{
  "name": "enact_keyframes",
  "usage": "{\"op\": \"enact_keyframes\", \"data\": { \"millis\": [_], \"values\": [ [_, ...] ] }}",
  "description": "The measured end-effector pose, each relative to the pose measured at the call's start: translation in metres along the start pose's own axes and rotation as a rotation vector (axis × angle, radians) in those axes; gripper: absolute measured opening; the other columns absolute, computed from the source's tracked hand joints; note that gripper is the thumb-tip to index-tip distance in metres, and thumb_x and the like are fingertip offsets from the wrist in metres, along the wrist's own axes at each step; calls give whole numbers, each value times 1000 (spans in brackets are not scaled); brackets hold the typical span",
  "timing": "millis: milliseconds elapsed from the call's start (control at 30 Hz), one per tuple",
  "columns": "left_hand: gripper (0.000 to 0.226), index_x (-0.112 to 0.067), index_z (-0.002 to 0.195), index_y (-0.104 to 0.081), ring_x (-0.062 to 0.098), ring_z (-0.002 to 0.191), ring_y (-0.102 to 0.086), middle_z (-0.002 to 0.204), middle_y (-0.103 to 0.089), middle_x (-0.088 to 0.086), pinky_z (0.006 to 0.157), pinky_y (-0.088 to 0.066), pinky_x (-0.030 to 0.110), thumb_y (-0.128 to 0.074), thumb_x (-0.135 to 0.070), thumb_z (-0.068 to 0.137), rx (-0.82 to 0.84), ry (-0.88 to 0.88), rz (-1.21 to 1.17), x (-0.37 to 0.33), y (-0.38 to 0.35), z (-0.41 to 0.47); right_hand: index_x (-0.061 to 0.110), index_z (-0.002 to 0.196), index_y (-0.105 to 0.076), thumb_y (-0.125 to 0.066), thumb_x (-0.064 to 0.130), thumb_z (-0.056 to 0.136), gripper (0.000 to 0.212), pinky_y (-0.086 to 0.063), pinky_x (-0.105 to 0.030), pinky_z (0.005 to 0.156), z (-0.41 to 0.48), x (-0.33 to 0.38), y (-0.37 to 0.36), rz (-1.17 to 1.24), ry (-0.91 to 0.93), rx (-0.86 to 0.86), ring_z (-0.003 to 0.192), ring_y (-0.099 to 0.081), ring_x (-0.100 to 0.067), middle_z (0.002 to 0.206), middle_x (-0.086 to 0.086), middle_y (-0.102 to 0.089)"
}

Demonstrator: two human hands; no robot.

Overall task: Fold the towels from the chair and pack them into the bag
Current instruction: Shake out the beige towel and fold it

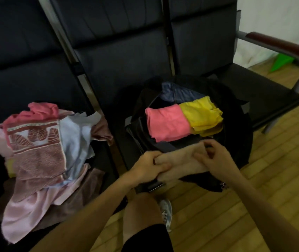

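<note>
A row of dark, padded chairs (119,57) with metal frames fills the upper part of the view. It stands on a light wooden plank floor (254,188). The right-most chair has a brown armrest (281,46).

A loose heap of unfolded towels (41,151) lies on the left seat. It includes a reddish-brown towel with a leaf pattern (35,148), a light blue cloth (74,139) beside it, a coral pink piece (43,110) at the back and a pale pink towel (26,211) that hangs over the front edge.

To the right of the heap, a black fabric bag (236,142) sits at the front of the seats with its mouth open upward. Inside it, a folded pink towel (166,122) and a folded yellow towel (201,113) lie side by side and touch. A blue-grey cloth (177,93) is tucked behind them.

A folded beige towel (179,160) is held at the near rim of the bag, just in front of the pink one. The left hand (150,166) has its fingers curled round the towel's left end. The right hand (216,157) grips the right end with bent fingers, though blur hides the exact hold.

Below the hands a bare knee and a grey shoe (166,211) show on the floor.
</note>
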State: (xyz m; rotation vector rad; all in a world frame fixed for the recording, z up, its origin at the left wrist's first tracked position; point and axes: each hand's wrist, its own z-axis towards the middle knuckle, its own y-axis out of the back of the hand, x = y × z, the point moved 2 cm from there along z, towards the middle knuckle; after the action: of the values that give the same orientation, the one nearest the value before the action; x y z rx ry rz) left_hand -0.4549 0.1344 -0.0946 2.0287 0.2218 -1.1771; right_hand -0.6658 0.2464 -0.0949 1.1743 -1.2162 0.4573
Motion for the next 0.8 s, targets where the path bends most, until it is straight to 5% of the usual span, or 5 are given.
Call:
{"op": "enact_keyframes", "data": {
  "millis": [200,300,367,600,800],
  "values": [
    [16,-18,95,-53,9,69,-55,83,-59,-5,58,-43,21,-60,-32,98,70,-110,117,-27,-18,106,14,125,-53,-70,24,89,41,-49,-38,80,82,-18,37,-236,-20,-139,96,-57,-20,106,-3,-59],
    [28,-11,113,-50,28,91,-62,108,-64,12,79,-52,40,-45,-38,104,196,-52,299,-7,-28,134,15,126,-51,-69,28,89,43,-52,-45,84,104,-38,28,-292,-85,-99,102,-60,-30,110,-9,-62],
    [40,-6,123,-47,36,105,-60,124,-61,19,86,-47,39,-37,-40,106,224,27,451,8,-31,141,16,123,-52,-70,29,89,41,-49,-38,79,113,-50,14,-310,-107,-57,102,-60,-32,109,-10,-62],
    [39,2,97,-62,38,98,-61,107,-65,23,77,-44,39,-50,-34,100,-14,127,518,45,-27,146,11,135,-50,-70,27,90,53,-49,-37,83,127,-68,-35,-319,-155,72,107,-60,-34,119,-16,-62],
    [26,0,115,-57,39,113,-57,122,-58,22,91,-44,44,-52,-22,100,-103,171,595,54,-35,150,1,121,-58,-73,24,87,44,-44,-34,83,136,-78,-50,-397,-225,62,112,-59,-36,122,-20,-63]
  ]
}}
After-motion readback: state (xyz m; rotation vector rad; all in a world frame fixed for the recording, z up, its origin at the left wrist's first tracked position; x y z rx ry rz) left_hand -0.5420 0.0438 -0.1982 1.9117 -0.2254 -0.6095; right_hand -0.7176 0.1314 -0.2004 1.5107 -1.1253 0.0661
